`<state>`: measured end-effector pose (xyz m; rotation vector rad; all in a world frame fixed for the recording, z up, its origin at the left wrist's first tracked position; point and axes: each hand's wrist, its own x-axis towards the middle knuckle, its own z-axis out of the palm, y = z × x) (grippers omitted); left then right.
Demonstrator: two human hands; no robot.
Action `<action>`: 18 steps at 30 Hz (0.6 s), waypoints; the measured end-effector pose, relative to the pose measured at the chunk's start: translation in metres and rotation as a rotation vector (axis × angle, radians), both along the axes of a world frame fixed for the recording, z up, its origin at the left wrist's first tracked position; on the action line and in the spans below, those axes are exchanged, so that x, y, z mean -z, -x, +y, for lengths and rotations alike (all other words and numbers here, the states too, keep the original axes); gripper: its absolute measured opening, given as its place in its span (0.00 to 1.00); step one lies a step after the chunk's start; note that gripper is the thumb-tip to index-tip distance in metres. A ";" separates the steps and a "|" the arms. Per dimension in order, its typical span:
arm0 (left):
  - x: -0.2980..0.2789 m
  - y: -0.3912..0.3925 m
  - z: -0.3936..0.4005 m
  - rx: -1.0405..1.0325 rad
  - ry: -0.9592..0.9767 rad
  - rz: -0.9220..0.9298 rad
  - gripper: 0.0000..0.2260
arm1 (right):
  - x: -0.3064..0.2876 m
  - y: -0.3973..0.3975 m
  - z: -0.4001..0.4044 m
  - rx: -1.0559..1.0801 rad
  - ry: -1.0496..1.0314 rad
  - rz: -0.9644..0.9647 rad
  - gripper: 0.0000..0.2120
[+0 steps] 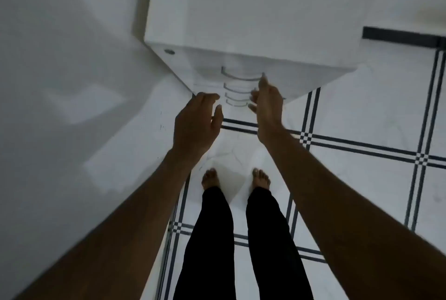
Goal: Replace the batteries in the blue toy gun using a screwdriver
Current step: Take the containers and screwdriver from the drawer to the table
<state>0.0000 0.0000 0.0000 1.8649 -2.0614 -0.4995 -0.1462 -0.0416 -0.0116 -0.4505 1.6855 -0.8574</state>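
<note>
Standing before a white drawer cabinet (253, 41), the person extends the left hand (196, 123), fingers loosely curled and empty, and the right hand (268, 106), fingers spread and empty, toward its handles (241, 77), presumably seeking supplies; no toy gun or screwdriver is visible.

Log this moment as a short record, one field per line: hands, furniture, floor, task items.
left hand: left hand open, empty, near the lower drawer handles
right hand: right hand open, fingertips by the top handle
furniture: white drawer cabinet, four curved handles, drawers look closed
floor: white tiled floor with dark lines; bare feet
task items: toy gun, screwdriver, batteries not in view
</note>
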 end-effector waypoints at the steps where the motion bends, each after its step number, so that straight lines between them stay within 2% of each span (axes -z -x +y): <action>1: 0.007 -0.002 -0.004 0.027 0.003 0.018 0.14 | 0.008 -0.003 -0.010 0.116 0.012 -0.101 0.16; 4: 0.028 -0.005 -0.008 0.073 -0.005 0.022 0.15 | 0.018 -0.007 -0.032 0.360 0.022 -0.346 0.14; 6: 0.042 -0.008 -0.001 0.062 -0.001 0.050 0.15 | 0.034 -0.012 -0.028 0.423 0.045 -0.412 0.12; 11: 0.037 -0.016 0.026 -0.013 0.038 0.126 0.14 | 0.037 -0.014 -0.009 0.399 0.073 -0.398 0.12; 18: -0.004 -0.027 0.074 -0.127 0.115 0.202 0.14 | 0.027 -0.020 0.081 0.358 -0.016 -0.392 0.11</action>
